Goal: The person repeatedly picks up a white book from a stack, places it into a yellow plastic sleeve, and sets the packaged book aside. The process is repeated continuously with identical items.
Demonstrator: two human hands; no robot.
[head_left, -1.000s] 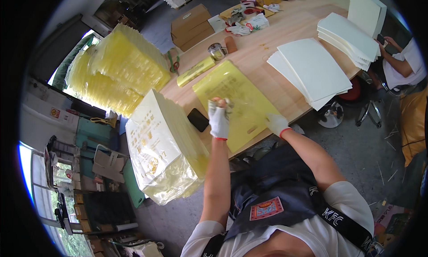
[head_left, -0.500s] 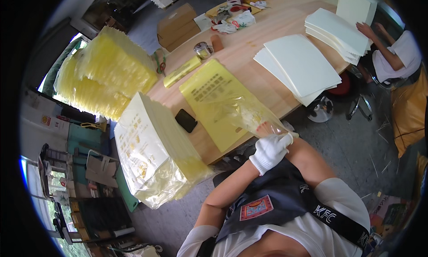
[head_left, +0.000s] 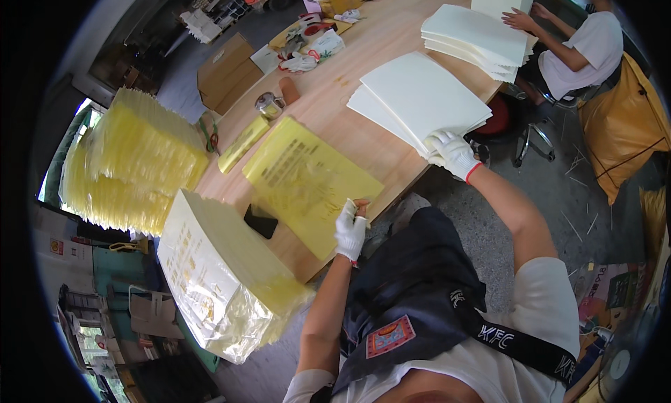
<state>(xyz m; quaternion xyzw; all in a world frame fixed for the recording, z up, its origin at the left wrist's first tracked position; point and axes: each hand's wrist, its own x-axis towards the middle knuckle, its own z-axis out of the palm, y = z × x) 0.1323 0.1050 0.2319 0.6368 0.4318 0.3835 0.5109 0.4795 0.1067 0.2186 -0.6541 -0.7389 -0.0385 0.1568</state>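
Note:
My left hand (head_left: 351, 229), in a white glove with some fingertips bare, is closed at the near edge of a flat pile of yellow printed plastic bags (head_left: 297, 172). Its fingers seem to pinch the film of the top bag. My right hand (head_left: 451, 153), in a white glove with a red cuff, has its fingers closed on the near corner of the fanned white sheets (head_left: 426, 95). To the left of the bags stands a thick stack of filled, printed bags (head_left: 210, 263) with yellow edges. A black phone (head_left: 260, 222) lies between that stack and the bags.
Behind are a folded yellow bundle (head_left: 243, 144), a metal cup (head_left: 268, 105), scissors (head_left: 212, 139), a tall yellow stack (head_left: 133, 158) and a cardboard box (head_left: 227, 71). At the far right, a person (head_left: 580, 50) sits handling white sheets (head_left: 475, 36). An orange sack (head_left: 622, 130) stands on the floor.
My right hand has come out of the clear bag and moved right to the white sheets' corner. My left hand has moved left to the bag pile's edge. The view has shifted right.

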